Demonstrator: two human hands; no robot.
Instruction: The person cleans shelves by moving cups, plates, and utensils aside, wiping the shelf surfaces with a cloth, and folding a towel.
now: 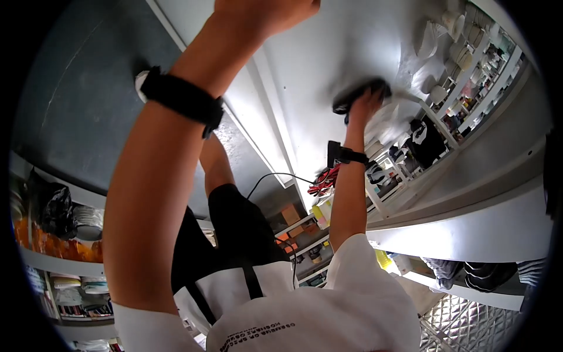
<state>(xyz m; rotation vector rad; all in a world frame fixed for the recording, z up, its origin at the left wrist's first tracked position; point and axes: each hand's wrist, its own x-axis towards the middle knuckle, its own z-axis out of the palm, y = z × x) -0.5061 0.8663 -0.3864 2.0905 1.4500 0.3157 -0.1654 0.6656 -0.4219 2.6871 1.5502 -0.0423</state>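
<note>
My right hand [368,104] is on a dark, elongated object [347,101] against the white surface [319,64]. Its fingers are bent over the object's upper side; blur hides what kind of thing it is. My left hand [267,13] reaches up to the top edge of the view. Most of its fingers are cut off there, so whatever it holds or touches is hidden. Each wrist wears a black band, and the one on the right carries a small black box.
Shelves with dishes, bottles and cloths [478,76] appear at upper right, seemingly reflected in the glossy surface. Folded striped cloths [443,270] lie on a shelf at lower right. A black bag [57,211] sits on shelving at left. A thin black cable [275,174] runs beside my legs.
</note>
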